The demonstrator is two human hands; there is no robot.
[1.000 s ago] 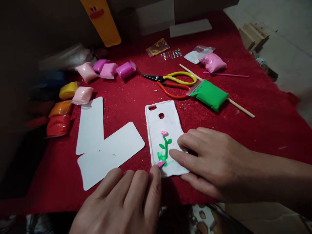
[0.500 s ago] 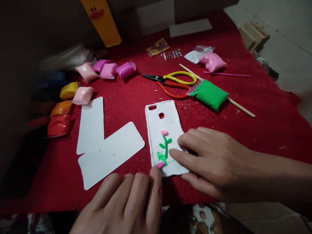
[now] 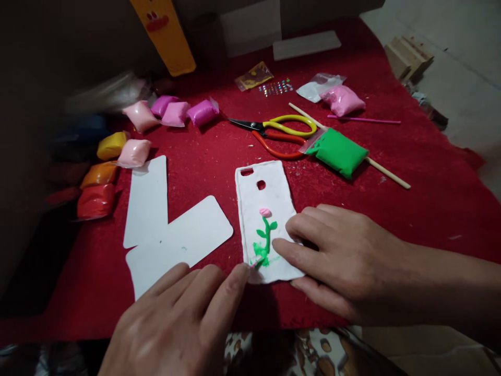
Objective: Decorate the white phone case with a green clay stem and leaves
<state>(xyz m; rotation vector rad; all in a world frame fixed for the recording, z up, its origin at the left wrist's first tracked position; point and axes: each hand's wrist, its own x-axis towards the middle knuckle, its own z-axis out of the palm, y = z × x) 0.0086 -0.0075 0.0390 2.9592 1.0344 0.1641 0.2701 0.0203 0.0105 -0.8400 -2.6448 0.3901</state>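
A white clay-covered phone case lies on the red cloth, with two cutouts at its far end. On it are a green clay stem with leaves, a pink clay bud and green smears low down. My right hand grips the case's right side, index finger on top and thumb at the near edge. From the left, my left hand has its fingers closed on a pink clay modelling tool. Only the tool's thin tip shows, over the green smear; the rest is hidden by my fingers.
Yellow-and-red-handled scissors, a green clay packet and a wooden stick lie beyond the case. White cards are on the left, near several coloured clay packets. A pink stick is farther back.
My left hand has shifted slightly left and turned, so the pink tool shows edge-on instead of its broad face. My right hand stays on the case, which has barely moved.
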